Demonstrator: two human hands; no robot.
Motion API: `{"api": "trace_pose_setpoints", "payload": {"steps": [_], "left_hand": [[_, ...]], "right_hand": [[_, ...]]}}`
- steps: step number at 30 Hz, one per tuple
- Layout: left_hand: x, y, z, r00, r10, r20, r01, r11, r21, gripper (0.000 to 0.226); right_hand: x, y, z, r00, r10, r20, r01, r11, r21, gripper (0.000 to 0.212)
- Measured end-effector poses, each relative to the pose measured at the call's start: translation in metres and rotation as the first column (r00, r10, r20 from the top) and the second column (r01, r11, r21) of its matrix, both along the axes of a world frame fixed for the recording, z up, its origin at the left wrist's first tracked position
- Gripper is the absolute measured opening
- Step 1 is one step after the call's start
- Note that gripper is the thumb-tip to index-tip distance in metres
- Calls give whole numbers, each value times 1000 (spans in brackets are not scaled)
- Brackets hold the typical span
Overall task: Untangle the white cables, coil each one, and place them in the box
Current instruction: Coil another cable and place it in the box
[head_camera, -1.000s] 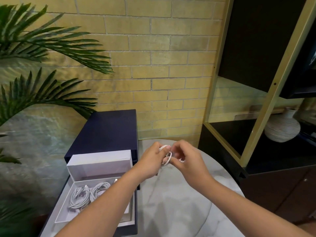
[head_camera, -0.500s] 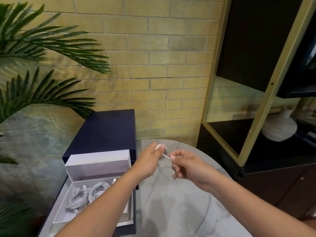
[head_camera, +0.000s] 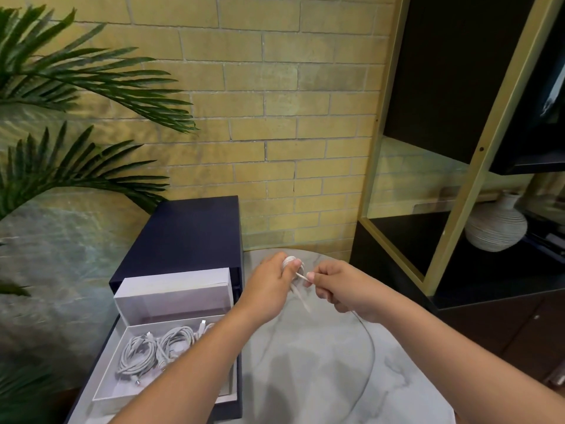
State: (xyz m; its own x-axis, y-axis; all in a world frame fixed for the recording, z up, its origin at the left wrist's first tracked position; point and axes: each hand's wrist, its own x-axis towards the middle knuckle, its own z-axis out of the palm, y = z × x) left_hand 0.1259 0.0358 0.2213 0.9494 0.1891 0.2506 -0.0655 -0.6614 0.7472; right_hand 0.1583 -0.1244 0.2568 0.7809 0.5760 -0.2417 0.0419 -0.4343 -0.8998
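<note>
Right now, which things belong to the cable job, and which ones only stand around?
Job: white cable, wound in the left hand, its end pinched by the right hand; coiled cables lying in the box.
Standing around: palm, vase, shelf unit, marble table.

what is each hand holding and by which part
The left hand grips the white cable by its coiled loops; the right hand pinches its loose end.

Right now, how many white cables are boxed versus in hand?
Coiled cables in the box: 2
Partly coiled cable, left hand gripping, right hand pinching its end: 1
Total: 3 in view; an arm hides part of the box.
</note>
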Motion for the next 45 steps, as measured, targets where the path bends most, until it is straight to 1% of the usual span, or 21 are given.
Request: {"api": "trace_pose_setpoints", "payload": {"steps": [2,3,5,8,10,13,16,18,21,23,24,25,27,30,34,36,37,39,43,45], "left_hand": [[2,7,-1,999,42,16,-44,995,87,28],[3,12,-2,999,46,5,-47,994,101,29],[4,18,-4,999,20,-28,-18,997,71,31],[1,12,-4,997,-6,-76,5,1000,-16,32],[1,5,-3,995,-24,-93,19,999,-48,30],[2,0,-1,991,-27,-132,2,983,-182,33],[4,4,1,986,-32,-161,-15,960,-280,36],[4,8,-2,985,-49,-163,-2,953,-301,38],[0,11,-7,977,-79,-196,22,961,-275,41],[-3,10,-8,972,-107,-211,52,967,-249,42],[-4,9,-7,969,-128,-214,75,968,-240,41],[-5,8,-4,963,-157,-220,101,964,-246,41],[-6,7,1,943,-224,-245,141,938,-316,43],[-7,9,6,902,-317,-294,172,887,-429,42],[-6,11,4,876,-386,-289,186,823,-536,18],[-6,12,4,875,-386,-293,190,829,-526,11],[-6,12,4,874,-382,-301,198,844,-498,12],[-6,13,3,876,-379,-299,220,864,-452,6],[-6,17,-1,871,-384,-307,258,888,-381,11],[-5,19,0,877,-358,-320,255,912,-322,14]], "right_hand": [[-1,-3,-2,996,54,-70,-56,998,-14,26],[-2,-4,-4,993,80,-89,-82,996,-23,26],[-3,-5,-8,992,98,-75,-101,994,-34,25],[-6,2,-12,998,54,45,-54,999,-3,23],[-9,8,-14,988,21,156,-24,1000,14,21],[-13,13,-20,941,3,338,1,1000,-13,13],[-14,11,-25,862,78,501,-32,994,-101,14],[-15,9,-21,824,131,550,-71,989,-129,11],[-13,5,-13,808,160,567,-108,986,-123,11],[-10,2,-9,832,161,531,-109,986,-128,12],[-8,1,-9,870,135,474,-103,990,-93,13],[-7,-1,-8,915,95,391,-93,995,-25,14],[-4,-3,-7,978,36,204,-62,990,125,14],[-2,-5,-7,999,12,32,-19,969,245,13],[1,-10,-3,995,22,-98,11,944,329,16],[1,-11,0,991,40,-129,8,937,349,18],[2,-11,0,990,55,-133,-5,938,348,18],[2,-12,1,987,92,-132,-42,939,341,18],[5,-13,4,982,149,-116,-102,936,338,15],[8,-13,5,983,153,-98,-115,941,318,17]]}}
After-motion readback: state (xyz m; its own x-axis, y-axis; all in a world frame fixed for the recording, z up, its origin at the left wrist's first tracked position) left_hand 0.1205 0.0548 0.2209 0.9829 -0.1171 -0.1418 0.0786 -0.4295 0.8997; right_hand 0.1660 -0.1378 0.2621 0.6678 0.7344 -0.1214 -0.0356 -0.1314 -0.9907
